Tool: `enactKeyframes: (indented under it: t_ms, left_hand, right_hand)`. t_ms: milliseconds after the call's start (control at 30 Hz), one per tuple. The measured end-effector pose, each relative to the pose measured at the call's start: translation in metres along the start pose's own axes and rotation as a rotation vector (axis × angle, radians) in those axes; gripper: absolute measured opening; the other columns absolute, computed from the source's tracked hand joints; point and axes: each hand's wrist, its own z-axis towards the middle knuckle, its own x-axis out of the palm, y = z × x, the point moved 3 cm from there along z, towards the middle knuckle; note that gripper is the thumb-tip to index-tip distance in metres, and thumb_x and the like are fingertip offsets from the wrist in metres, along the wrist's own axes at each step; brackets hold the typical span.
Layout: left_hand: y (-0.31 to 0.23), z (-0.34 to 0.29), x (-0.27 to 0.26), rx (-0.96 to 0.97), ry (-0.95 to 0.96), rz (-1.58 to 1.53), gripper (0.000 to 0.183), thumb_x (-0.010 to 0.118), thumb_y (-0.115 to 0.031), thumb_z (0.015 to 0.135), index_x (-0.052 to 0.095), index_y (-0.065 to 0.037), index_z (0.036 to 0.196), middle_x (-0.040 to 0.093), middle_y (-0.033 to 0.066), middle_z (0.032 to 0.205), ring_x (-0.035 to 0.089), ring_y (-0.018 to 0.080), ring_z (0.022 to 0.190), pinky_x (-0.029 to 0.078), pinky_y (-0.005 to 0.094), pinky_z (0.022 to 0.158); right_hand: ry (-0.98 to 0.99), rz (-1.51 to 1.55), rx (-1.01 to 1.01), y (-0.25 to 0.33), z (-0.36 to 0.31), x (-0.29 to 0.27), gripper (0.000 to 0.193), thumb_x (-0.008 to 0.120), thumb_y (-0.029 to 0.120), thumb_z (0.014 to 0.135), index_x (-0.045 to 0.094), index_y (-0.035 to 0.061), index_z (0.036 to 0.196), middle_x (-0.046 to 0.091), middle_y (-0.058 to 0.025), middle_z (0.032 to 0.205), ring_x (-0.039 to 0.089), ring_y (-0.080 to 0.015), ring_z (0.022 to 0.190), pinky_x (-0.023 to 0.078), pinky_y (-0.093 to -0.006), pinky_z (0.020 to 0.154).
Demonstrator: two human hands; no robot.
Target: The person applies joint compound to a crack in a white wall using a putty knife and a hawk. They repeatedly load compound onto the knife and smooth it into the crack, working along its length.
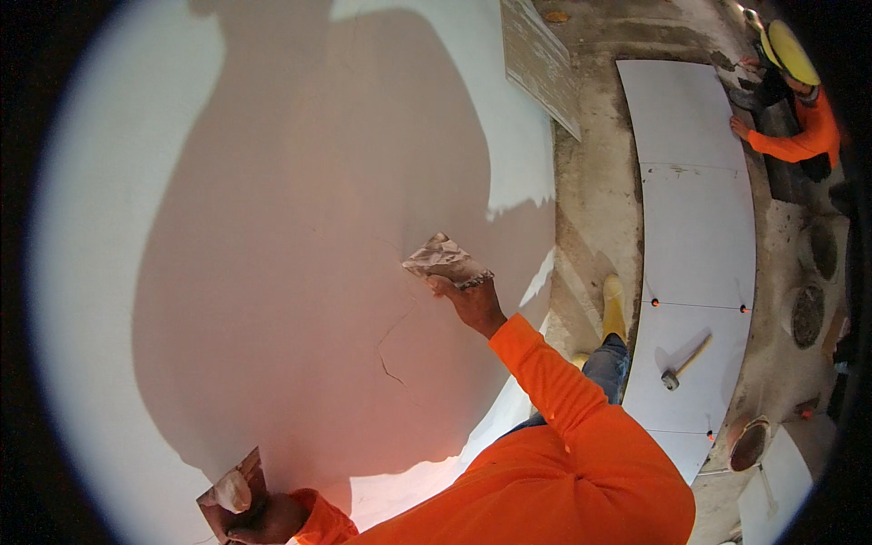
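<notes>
The fingers of my right hand (474,304) gripped a smeared blade (445,258) before a cracked wall (272,272), while my left hand (274,520) clasped a second blade (252,467) bearing a pale lump (232,491); a mallet (670,379) lay on white panels (695,236) to my right.

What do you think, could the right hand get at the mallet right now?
Probably not: the right hand holds a trowel at the wall, while the mallet lies on white panels past the leg.
</notes>
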Motion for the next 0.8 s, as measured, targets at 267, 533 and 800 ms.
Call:
enactKeyframes:
  t_ms: [267,533,800]
  left_hand:
    - [0.026,0.016,-0.032,0.033,-0.042,-0.123,0.029,0.055,-0.032,0.091,0.055,-0.003,0.094,0.055,0.0140,0.084,0.057,0.0240,0.074,0.053,0.0478,0.072]
    - [0.017,0.013,-0.038,-0.085,0.412,-0.501,0.036,0.056,-0.036,0.093,0.058,-0.001,0.102,0.058,0.0161,0.089,0.061,0.0282,0.082,0.055,0.0531,0.079]
    - [0.008,0.006,-0.059,0.274,-0.272,0.264,0.052,0.056,-0.039,0.095,0.057,0.002,0.127,0.062,0.0205,0.102,0.064,0.0325,0.094,0.055,0.0540,0.085]
  right_hand:
    - [0.027,-0.234,-0.180,-0.008,-0.036,-0.005,0.022,0.059,0.023,0.100,0.075,0.0140,0.114,0.078,-0.0083,0.100,0.074,-0.0248,0.082,0.058,-0.0399,0.072]
    - [0.018,-0.125,-0.015,-0.019,-0.062,0.005,0.025,0.061,0.028,0.101,0.077,0.0092,0.106,0.077,-0.0074,0.085,0.074,-0.0229,0.075,0.055,-0.0390,0.070]
    - [-0.033,-0.047,0.106,-0.019,-0.081,0.016,0.031,0.062,0.031,0.100,0.075,0.0035,0.106,0.077,-0.0123,0.086,0.075,-0.0245,0.077,0.056,-0.0383,0.072]
